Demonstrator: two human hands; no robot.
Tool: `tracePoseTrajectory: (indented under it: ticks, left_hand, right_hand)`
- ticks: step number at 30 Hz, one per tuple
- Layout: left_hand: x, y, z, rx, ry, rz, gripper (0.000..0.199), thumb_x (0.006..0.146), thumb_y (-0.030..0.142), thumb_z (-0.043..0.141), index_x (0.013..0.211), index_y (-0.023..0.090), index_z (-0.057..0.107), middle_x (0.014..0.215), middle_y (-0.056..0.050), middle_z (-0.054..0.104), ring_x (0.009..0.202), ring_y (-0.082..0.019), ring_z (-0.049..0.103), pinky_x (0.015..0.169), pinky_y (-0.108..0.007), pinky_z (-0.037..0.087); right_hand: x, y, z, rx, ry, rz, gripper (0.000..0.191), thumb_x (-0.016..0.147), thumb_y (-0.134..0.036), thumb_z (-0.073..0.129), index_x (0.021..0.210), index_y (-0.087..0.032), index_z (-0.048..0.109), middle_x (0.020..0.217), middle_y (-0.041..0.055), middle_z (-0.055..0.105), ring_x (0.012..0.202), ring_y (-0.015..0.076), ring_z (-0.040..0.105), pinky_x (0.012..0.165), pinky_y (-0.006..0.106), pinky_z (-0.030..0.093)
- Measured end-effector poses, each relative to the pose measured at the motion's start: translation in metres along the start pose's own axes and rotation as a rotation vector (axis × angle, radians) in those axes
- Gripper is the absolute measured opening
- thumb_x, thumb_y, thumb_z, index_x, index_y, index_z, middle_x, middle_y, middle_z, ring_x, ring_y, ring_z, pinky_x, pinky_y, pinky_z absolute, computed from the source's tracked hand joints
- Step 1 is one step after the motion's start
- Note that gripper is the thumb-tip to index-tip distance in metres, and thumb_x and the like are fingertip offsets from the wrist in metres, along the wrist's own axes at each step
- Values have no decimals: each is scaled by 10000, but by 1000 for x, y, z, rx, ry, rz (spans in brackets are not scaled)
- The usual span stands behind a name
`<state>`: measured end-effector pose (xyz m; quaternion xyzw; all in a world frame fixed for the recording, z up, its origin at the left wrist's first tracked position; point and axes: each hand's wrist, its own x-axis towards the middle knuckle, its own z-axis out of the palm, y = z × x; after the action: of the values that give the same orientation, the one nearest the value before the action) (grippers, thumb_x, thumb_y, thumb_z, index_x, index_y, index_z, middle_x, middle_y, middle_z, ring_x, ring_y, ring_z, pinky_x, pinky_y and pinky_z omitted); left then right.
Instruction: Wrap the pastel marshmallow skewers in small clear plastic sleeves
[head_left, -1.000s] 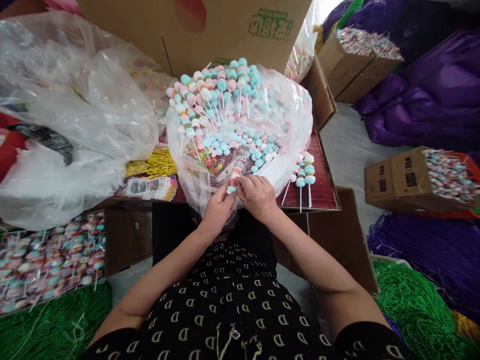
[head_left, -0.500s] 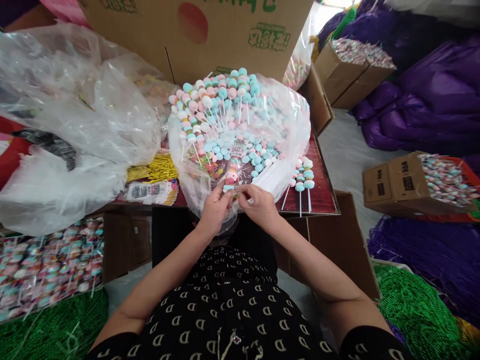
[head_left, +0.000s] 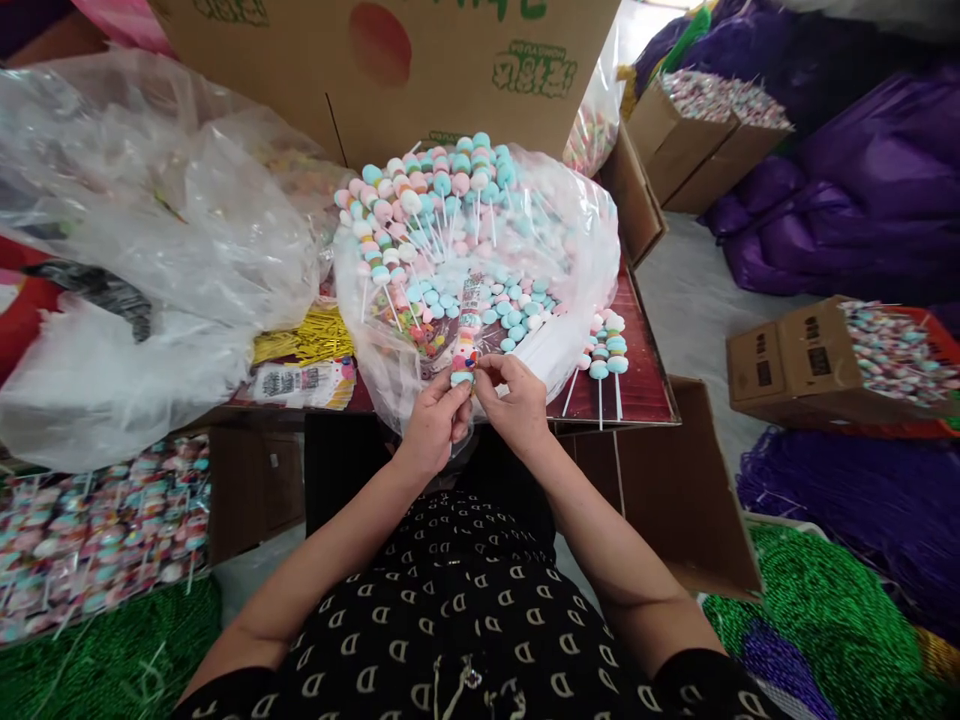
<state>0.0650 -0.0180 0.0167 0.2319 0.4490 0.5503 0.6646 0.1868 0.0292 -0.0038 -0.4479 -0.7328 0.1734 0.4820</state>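
Observation:
A marshmallow stick [head_left: 468, 325] in a printed clear wrapper points away from me at the table's near edge. My left hand [head_left: 431, 428] is closed around its near end, with a blue marshmallow showing by the thumb. Beside it, my right hand [head_left: 516, 400] pinches at the same end; what lies between its fingertips is too small to make out. Beyond both hands, loose blue, pink and white marshmallows [head_left: 514, 320] lie in an open plastic bag [head_left: 592, 215]. Colourful gummy rings [head_left: 420, 338] lie to the left, and finished marshmallow sticks [head_left: 405, 200] are heaped at the back.
Several marshmallow sticks [head_left: 606, 350] rest at the table's right edge [head_left: 652, 385]. Yellow twist ties [head_left: 304, 340] and flat printed wrappers [head_left: 300, 382] lie left. A large carton [head_left: 450, 90] stands behind. Filled plastic bags [head_left: 150, 200] crowd the left; an open box [head_left: 675, 490] sits below right.
The wrapped marshmallow stick stands a little straighter, and more of its blue marshmallow end shows. My right hand has shifted slightly, still pinching beside my left. The view has moved slightly.

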Motion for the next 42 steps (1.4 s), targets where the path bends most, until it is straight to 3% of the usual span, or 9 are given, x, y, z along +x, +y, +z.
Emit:
tracePoseTrajectory:
  ticks: [8, 12, 14, 16, 19, 23, 28, 36, 42]
  left_hand:
    - [-1, -1, -4, 1, 13, 10, 424, 760, 412, 790, 1067, 185, 606, 528, 107, 478, 382, -47, 298, 379, -181, 204]
    - [-2, -1, -6, -6, 20, -8, 429, 758, 405, 811, 1072, 180, 625, 526, 106, 472, 383, -44, 292, 386, -189, 198]
    - [-2, -1, -7, -2, -14, -24, 455, 758, 407, 821, 1110, 178, 646, 517, 108, 460, 381, -44, 289, 391, -194, 188]
    - [-2, -1, -6, 1, -33, -32, 490, 759, 410, 826, 1159, 180, 661, 511, 110, 452, 384, -46, 292, 394, -196, 181]
    - [1, -3, -5, 3, -7, -12, 470, 766, 409, 821, 1151, 184, 674, 503, 111, 438, 392, -49, 289, 391, -196, 186]
    - [4, -4, -5, 6, 35, 6, 411, 782, 399, 811, 1098, 182, 664, 523, 109, 451, 398, -47, 296, 383, -194, 200]
    - [6, -6, -4, -6, 45, -21, 459, 792, 400, 816, 1152, 171, 646, 528, 110, 462, 395, -49, 292, 378, -195, 197]
    - [6, -8, -6, 41, 77, -2, 478, 830, 368, 784, 1242, 164, 655, 518, 111, 447, 396, -50, 294, 377, -199, 176]
    - [6, -7, -6, 65, 82, 5, 369, 817, 358, 771, 1123, 178, 672, 548, 103, 451, 399, -48, 315, 371, -197, 184]
  right_hand:
    - [5, 0, 8, 70, 7, 102, 130, 868, -235, 557, 813, -218, 674, 742, 19, 710, 647, 148, 641, 663, 282, 557]
    - [16, 7, -7, 317, -264, 248, 116, 829, -317, 623, 787, -212, 647, 670, -15, 642, 587, 125, 566, 573, 257, 496]
    - [23, 11, -18, 467, -438, 332, 196, 832, -393, 681, 796, -203, 650, 628, -33, 610, 549, 110, 533, 527, 238, 460]
    - [27, 14, -25, 568, -522, 389, 277, 827, -460, 723, 798, -194, 653, 613, -35, 608, 539, 108, 542, 522, 235, 467]
    - [24, 13, -27, 549, -401, 400, 268, 866, -463, 700, 853, -197, 667, 689, -13, 662, 596, 122, 602, 581, 258, 528]
    - [11, 4, -19, 243, -133, 159, 127, 955, -312, 605, 969, -217, 688, 866, 28, 723, 701, 135, 649, 683, 285, 575]
    - [4, 6, -10, -92, -67, -132, 155, 998, -210, 560, 976, -225, 713, 994, 89, 750, 904, 192, 717, 828, 335, 602]
    - [8, 13, -7, -387, -133, -304, 175, 1040, -234, 548, 1019, -225, 722, 964, 87, 759, 893, 222, 683, 825, 369, 530]
    - [10, 16, -6, -449, -205, -398, 213, 1066, -234, 502, 1017, -206, 708, 951, 89, 765, 882, 228, 653, 821, 372, 472]
